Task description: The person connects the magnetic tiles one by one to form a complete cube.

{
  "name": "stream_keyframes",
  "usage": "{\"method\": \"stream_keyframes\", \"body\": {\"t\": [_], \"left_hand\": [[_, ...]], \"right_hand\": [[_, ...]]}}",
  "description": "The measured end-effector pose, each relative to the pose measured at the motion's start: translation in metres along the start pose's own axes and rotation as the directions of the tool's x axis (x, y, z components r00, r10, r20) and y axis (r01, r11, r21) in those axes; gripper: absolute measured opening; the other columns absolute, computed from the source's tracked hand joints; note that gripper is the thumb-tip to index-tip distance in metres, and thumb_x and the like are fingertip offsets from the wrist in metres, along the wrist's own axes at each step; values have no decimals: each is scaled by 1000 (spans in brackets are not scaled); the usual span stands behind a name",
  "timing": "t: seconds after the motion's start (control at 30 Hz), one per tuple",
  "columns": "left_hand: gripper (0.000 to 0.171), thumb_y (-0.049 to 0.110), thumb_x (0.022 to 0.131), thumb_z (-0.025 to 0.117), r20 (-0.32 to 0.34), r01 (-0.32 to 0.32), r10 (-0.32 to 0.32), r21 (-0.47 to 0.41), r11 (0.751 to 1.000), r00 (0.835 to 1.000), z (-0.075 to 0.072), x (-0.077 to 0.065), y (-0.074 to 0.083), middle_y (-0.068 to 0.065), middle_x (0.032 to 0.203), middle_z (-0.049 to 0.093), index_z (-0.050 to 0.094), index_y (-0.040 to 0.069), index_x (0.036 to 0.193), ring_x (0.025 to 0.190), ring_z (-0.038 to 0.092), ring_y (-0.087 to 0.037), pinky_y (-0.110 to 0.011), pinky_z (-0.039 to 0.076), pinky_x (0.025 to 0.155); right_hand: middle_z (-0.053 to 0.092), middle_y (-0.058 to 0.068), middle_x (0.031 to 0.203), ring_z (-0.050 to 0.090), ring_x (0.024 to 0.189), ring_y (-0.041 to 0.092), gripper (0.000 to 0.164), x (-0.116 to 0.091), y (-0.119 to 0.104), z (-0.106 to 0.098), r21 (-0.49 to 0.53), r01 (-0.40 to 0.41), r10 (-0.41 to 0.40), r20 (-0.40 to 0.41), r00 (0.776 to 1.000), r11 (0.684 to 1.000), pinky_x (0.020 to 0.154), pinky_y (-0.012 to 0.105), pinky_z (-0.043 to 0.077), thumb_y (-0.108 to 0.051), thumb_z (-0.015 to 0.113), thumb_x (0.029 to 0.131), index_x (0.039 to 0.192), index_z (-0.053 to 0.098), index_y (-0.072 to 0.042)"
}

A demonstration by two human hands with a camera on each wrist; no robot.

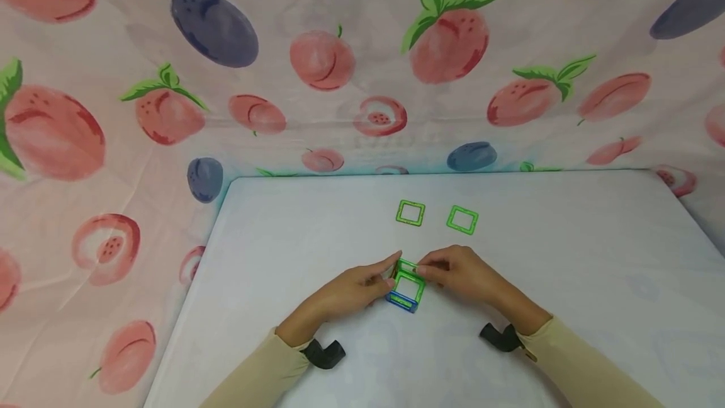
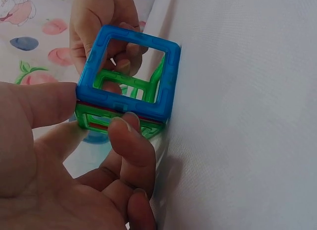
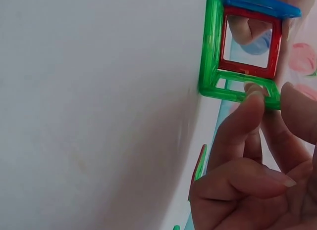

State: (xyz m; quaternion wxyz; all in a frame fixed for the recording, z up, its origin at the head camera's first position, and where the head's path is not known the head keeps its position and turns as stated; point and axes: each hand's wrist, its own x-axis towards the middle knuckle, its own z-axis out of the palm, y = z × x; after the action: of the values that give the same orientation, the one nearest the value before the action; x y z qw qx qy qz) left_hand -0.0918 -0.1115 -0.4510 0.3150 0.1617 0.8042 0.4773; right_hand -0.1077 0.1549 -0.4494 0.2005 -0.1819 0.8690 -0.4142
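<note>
We see the tile build (image 1: 409,274) on or just above the white table (image 1: 566,257), we cannot tell which, well in from the far edge and nearer the left edge than the right. A blue tile (image 2: 99,99) forms its near side, a red tile (image 3: 247,68) shows inside its left side, and a green tile (image 3: 230,94) stands at its far side. We see the left hand (image 1: 358,288) gripping the build's left side, its fingers partly hiding that side. The right hand (image 1: 467,276) pinches the green tile between thumb and fingers. Toward the far edge lie the left loose tile (image 1: 408,223) and the right loose tile (image 1: 460,230), both green-framed and well apart; the right hand sits nearer us, in line with the latter. Fruit-printed cloth (image 1: 272,68) hangs beyond the far edge
</note>
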Motion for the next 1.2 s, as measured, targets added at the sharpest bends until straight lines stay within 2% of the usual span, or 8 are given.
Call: {"method": "stream_keyframes", "body": {"t": [0.13,0.27,0.37,0.53,0.7,0.87,1.07,1.2], "left_hand": [[55,43,104,57,-2,6,-6,-3,1000,1000,0,0,0,1,81,54,37,43,156,68,50,-14,-29,41,68],[55,42,104,57,-5,11,-11,-2,1000,1000,0,0,-1,0,79,54,38,44,156,68,51,-14,-29,41,69],[55,42,104,58,-5,10,-10,2,1000,1000,0,0,-1,0,79,54,38,45,155,68,52,-15,-30,42,70],[55,42,104,58,-5,7,-7,3,1000,1000,-1,-1,-1,0,80,55,38,45,155,69,52,-15,-30,42,71],[55,45,104,57,-5,5,-5,7,1000,1000,0,-1,-2,0,81,55,37,47,155,70,52,-14,-30,42,71],[55,45,104,57,-17,-3,3,29,1000,1000,2,-2,-4,1,79,56,37,46,155,68,52,-13,-29,42,69],[57,45,105,55,-25,-37,40,110,993,999,7,-3,-3,3,80,59,35,41,158,66,53,-10,-27,44,69],[58,45,105,55,-50,-57,66,168,984,997,10,-3,-2,5,88,62,35,38,159,70,53,-8,-26,44,68]], "right_hand": [[67,-1,76,60,67,14,25,1,3,-2,-2,8,-8,18,1000,1000,63,27,50,-37,66,100,107,79,-17],[71,-3,87,61,73,14,28,3,6,-9,-26,-31,31,0,1000,999,66,29,52,-41,66,100,110,78,-18],[73,-4,94,62,80,14,31,6,11,-18,-89,-76,68,-87,994,993,70,30,52,-43,66,99,113,77,-18],[73,5,100,64,93,22,36,15,26,-38,-212,-143,88,-250,964,967,81,41,52,-41,66,100,122,74,-14],[72,13,101,67,96,30,42,21,39,-52,-302,-178,89,-287,954,936,89,53,51,-32,69,99,132,67,-6],[70,13,100,65,92,28,34,22,44,-58,-343,-223,133,-267,954,912,81,49,52,-27,70,97,124,69,-6],[71,13,100,65,90,27,27,23,40,-62,-331,-319,237,-263,935,888,72,42,52,-26,73,95,110,70,-5],[71,10,93,64,82,24,24,22,35,-61,-356,-359,283,-249,926,863,64,37,50,-29,73,95,102,72,-6]]}}
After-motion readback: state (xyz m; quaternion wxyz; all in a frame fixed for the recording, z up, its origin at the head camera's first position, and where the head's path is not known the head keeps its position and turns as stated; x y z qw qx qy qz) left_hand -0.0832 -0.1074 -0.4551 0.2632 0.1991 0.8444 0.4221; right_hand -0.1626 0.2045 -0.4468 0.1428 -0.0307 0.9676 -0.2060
